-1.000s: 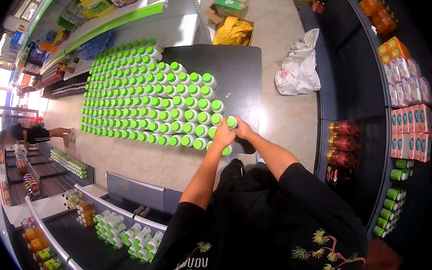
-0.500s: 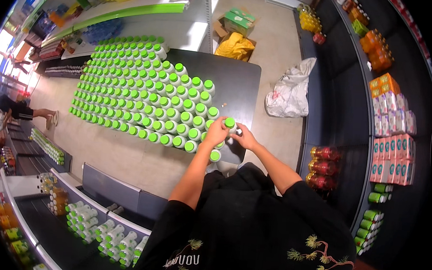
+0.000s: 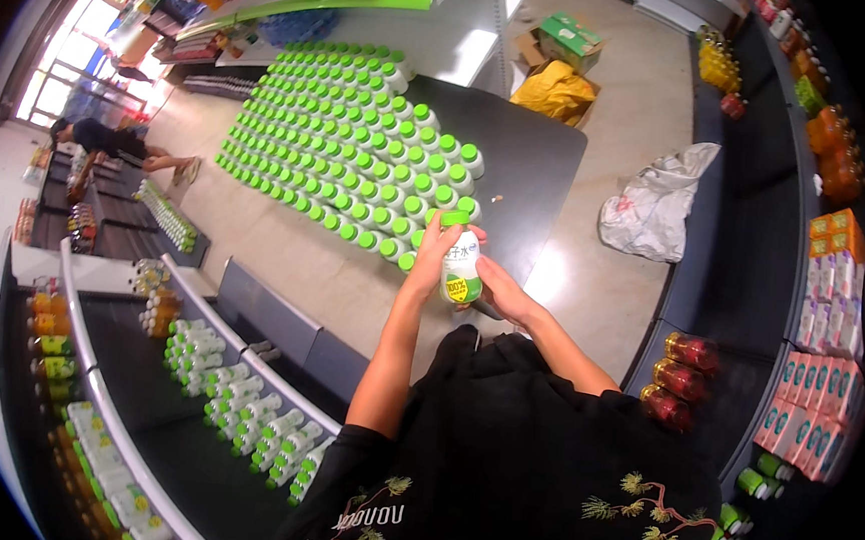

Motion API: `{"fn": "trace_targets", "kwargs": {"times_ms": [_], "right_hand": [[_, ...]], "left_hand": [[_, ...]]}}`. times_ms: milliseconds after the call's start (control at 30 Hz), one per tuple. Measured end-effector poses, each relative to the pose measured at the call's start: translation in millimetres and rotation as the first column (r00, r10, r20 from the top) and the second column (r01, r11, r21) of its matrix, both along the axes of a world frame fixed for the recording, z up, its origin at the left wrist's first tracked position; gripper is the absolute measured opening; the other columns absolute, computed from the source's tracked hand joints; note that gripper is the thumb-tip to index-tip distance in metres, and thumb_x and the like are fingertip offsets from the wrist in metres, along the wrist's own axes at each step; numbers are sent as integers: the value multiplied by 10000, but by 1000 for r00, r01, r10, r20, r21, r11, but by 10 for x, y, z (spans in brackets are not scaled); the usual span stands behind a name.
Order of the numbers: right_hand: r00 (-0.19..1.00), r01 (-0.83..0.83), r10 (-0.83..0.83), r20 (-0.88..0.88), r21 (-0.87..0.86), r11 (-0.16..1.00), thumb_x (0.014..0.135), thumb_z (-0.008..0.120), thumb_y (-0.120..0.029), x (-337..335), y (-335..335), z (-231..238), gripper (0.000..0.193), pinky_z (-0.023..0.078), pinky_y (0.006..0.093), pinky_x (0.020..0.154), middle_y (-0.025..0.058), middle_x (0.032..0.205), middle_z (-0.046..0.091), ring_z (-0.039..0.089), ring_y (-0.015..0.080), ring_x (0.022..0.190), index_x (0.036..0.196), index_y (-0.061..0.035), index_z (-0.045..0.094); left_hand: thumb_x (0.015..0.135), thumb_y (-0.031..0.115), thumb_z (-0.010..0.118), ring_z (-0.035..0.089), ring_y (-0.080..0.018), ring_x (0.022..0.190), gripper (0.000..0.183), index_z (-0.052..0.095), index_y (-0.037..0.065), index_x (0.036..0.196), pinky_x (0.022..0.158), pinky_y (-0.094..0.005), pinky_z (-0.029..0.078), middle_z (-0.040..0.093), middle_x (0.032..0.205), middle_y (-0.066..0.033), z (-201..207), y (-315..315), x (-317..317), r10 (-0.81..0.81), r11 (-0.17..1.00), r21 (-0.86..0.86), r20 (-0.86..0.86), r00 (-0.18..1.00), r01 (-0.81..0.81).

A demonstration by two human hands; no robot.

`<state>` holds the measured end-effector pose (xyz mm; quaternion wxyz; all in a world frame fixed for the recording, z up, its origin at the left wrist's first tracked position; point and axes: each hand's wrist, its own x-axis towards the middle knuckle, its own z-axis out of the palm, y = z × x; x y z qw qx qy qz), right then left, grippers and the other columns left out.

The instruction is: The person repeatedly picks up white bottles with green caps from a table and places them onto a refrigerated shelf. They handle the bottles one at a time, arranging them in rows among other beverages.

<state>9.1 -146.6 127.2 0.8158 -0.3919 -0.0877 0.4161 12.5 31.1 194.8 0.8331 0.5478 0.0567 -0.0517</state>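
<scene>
Between my hands is a white drink bottle [image 3: 461, 264] with a green cap and a yellow-green patch low on its label. It is tilted so that its printed side faces up. My left hand [image 3: 438, 248] wraps round its left side, close to the cap. From the right, my right hand [image 3: 503, 291] closes on its lower side, with some fingers hidden behind it. Just beyond my hands, many matching bottles [image 3: 360, 155] stand upright in tight rows on a dark table [image 3: 535, 162]. A small bit of debris lies on the tabletop.
Shelves of bottles [image 3: 238, 397] run along the lower left. At the right, dark shelving holds red bottles [image 3: 680, 383] and pink cartons [image 3: 809, 412]. A white sack [image 3: 658, 201] and a yellow bag [image 3: 555, 93] lie on the floor. Another person [image 3: 110, 142] bends at the far left.
The bottle in my hands has been tipped, so its label shows where mainly its cap showed before. My view has swung, moving the table and shelves within the picture.
</scene>
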Motion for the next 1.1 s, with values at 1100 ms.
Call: {"fn": "trace_targets", "kwargs": {"times_ms": [1100], "right_hand": [[672,-668,717,183,-266,695,1143,304,-619,-1667,2374,809,666,526,260,622,38,919,662,618,110,714,1235,-41,623]], "left_hand": [[1076,457,489,718,-257,883,476,605,41,1275,784,-398,598,734,1028,-166,307,1603,-2809,842,417,-375,-184,507,-828]]}}
